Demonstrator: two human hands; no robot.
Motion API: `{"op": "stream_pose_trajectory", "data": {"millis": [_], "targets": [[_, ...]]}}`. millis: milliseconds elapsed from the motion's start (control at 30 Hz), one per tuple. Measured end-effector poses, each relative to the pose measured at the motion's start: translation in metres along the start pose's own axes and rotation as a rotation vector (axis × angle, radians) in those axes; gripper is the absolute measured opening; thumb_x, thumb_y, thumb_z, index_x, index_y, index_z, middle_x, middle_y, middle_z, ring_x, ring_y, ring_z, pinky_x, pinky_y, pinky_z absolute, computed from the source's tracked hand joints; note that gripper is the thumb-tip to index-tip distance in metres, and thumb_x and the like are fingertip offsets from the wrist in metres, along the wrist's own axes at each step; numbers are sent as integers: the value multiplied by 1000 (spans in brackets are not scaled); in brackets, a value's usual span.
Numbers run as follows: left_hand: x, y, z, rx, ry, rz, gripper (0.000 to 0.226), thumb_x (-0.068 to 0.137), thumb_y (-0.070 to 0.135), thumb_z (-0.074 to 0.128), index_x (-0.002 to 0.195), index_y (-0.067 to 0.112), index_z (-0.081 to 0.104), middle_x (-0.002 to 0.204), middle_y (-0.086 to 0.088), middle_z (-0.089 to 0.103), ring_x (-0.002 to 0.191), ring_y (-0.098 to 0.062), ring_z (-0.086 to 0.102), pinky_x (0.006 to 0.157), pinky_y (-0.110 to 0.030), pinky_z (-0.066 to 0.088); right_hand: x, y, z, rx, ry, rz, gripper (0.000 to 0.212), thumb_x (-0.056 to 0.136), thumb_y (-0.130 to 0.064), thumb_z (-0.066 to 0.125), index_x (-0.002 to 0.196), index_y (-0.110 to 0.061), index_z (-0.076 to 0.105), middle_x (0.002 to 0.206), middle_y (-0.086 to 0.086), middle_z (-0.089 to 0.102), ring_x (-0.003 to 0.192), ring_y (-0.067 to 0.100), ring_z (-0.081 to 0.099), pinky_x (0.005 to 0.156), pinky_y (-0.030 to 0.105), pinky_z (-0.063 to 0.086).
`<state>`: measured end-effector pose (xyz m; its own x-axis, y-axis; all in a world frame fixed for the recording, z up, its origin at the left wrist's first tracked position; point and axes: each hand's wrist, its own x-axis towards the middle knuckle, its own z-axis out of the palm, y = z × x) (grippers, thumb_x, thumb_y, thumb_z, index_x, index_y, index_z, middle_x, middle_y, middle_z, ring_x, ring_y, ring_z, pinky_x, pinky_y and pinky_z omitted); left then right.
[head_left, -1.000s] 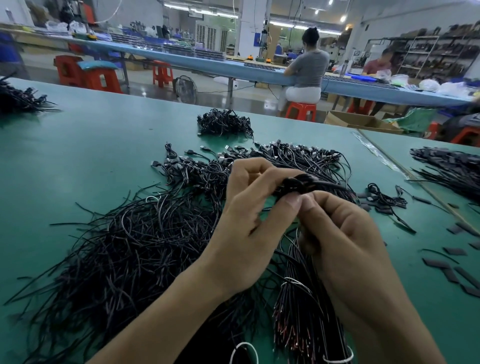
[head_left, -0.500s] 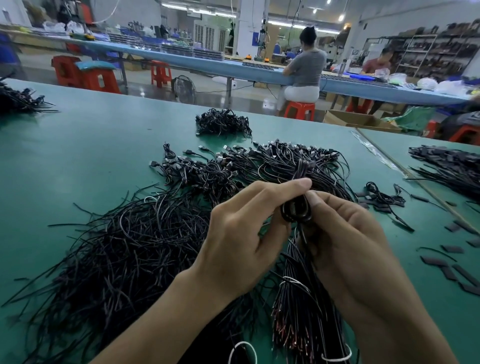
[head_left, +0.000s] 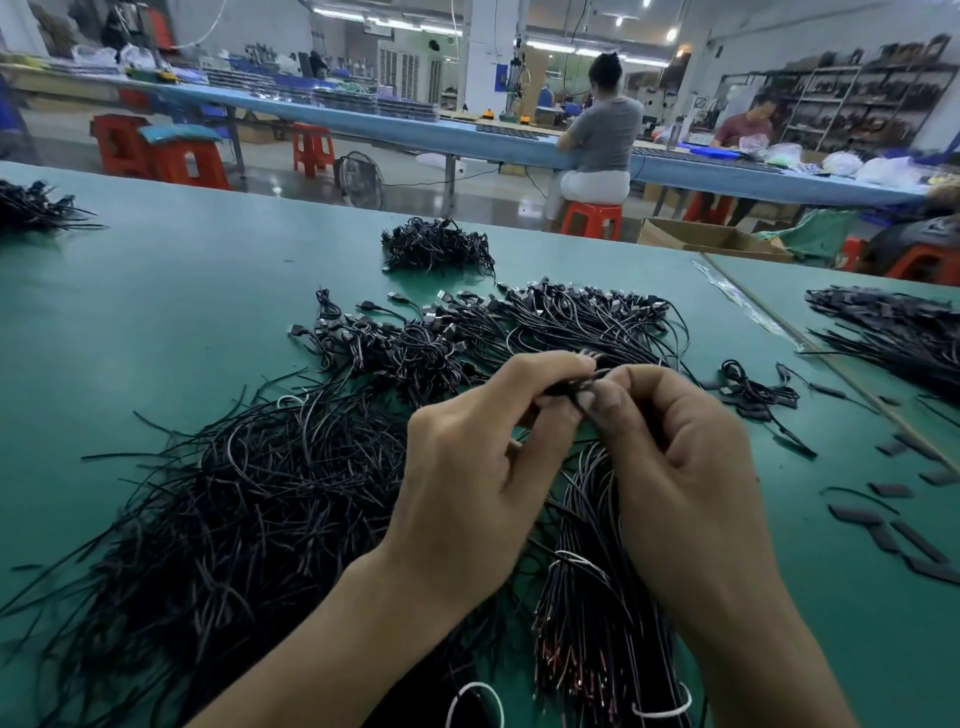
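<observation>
Cable (head_left: 570, 387) pinched between left hand (head_left: 467, 478) and right hand (head_left: 680, 467).

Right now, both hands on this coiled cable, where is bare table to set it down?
Widest bare table for the coiled cable: far left, bordered by the corner bundle, the loose wire pile and the connector heap. A smaller strip, near right, between the right hand and the black sleeve pieces. Crowded: ahead, under the left hand, at the tied bundle.

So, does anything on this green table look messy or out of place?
Nothing looks damaged. The loose black strands sprawl untidily left of the left hand, and small flat black pieces lie scattered on the table at the right.
</observation>
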<state>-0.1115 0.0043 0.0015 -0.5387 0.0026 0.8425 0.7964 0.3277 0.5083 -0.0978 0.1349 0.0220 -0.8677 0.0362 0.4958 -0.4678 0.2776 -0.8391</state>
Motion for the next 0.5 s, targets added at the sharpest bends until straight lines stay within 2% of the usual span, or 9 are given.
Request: {"op": "stream_pose_trajectory", "data": {"millis": [67,167,267,367,433,500], "targets": [[-3,-7,1,23,-19,58,21,97,3,60,116,12,60,102,4,69,88,-4,69,69,-23,59,0,3,0,33,11,36,22,100,-24,56,79,-20,62,59,-11,49,53,4,39,46,17,34],[-7,-14,2,83,-61,157,20,93,2,59,111,9,55,104,-11,68,93,-14,66,78,-24,58,0,6,0,148,13,140,25,100,-29,56,77,-21,63,62,-7,45,56,11,36,48,22,34],[-7,-21,1,111,-109,184,19,94,3,54,112,9,54,115,-16,66,102,-18,65,86,-28,56,1,6,2,372,-8,249,25,94,-31,61,70,-27,65,63,-7,45,57,7,36,49,16,37],[-5,-23,-3,86,-175,158,28,92,-4,47,115,5,58,122,-17,64,107,-4,59,96,-18,47,4,5,1,551,-17,315,23,85,-32,62,63,-27,64,62,-6,45,56,5,38,47,15,37],[-4,-20,-4,31,-197,91,32,89,-1,42,114,0,63,125,-15,63,118,-12,59,100,-26,47,5,5,1,588,-19,318,23,85,-32,65,62,-27,65,62,-7,46,56,5,39,47,15,37],[-3,-16,-4,2,-164,47,28,92,10,46,110,2,66,121,-8,65,120,-15,59,98,-31,49,5,5,0,578,-18,305,24,89,-31,67,65,-28,68,62,-8,48,57,4,40,48,15,38]]}}
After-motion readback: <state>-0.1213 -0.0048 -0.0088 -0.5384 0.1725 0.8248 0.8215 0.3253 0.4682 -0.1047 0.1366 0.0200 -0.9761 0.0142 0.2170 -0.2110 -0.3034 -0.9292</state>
